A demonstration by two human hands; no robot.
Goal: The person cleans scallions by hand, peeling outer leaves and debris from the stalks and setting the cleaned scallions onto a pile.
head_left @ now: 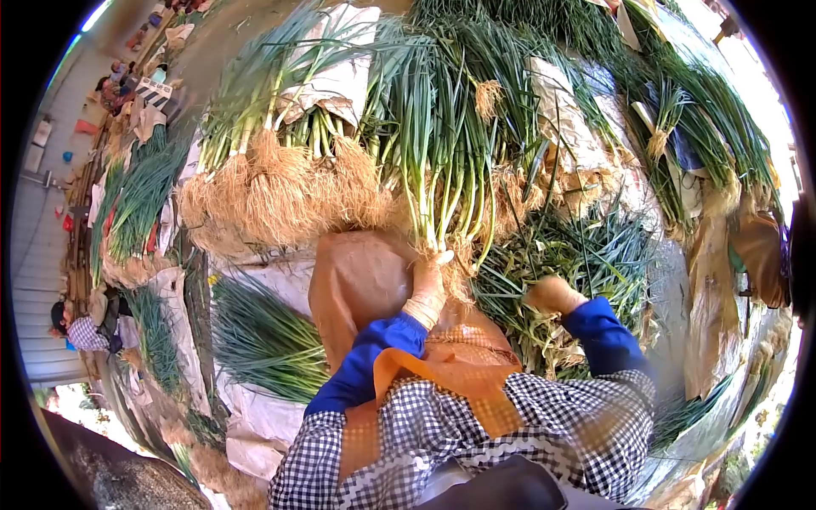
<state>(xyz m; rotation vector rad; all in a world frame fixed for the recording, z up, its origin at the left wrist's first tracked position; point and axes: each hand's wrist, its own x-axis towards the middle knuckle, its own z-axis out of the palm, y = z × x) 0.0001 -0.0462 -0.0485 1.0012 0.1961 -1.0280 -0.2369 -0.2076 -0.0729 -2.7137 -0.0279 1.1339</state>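
Observation:
My left hand (429,287), in a pale glove, is closed around a few green onions (438,183) just above their roots. Their white stems and long green leaves point away from me, and the tan roots hang beside my wrist. My right hand (552,296), gloved too, is over a heap of loose stripped leaves (574,255); motion blurs its fingers, so what it holds, if anything, does not show. Under my left hand, a brown apron (361,276) covers my lap. Ahead on the left lie more green onions with bushy roots (276,191).
A trimmed bundle of green onions (259,340) lies on pale sacking (255,425) at my left. More rooted bunches (671,136) stretch along the right and far side. Another person (89,327) sits at the far left, near further rows of onions.

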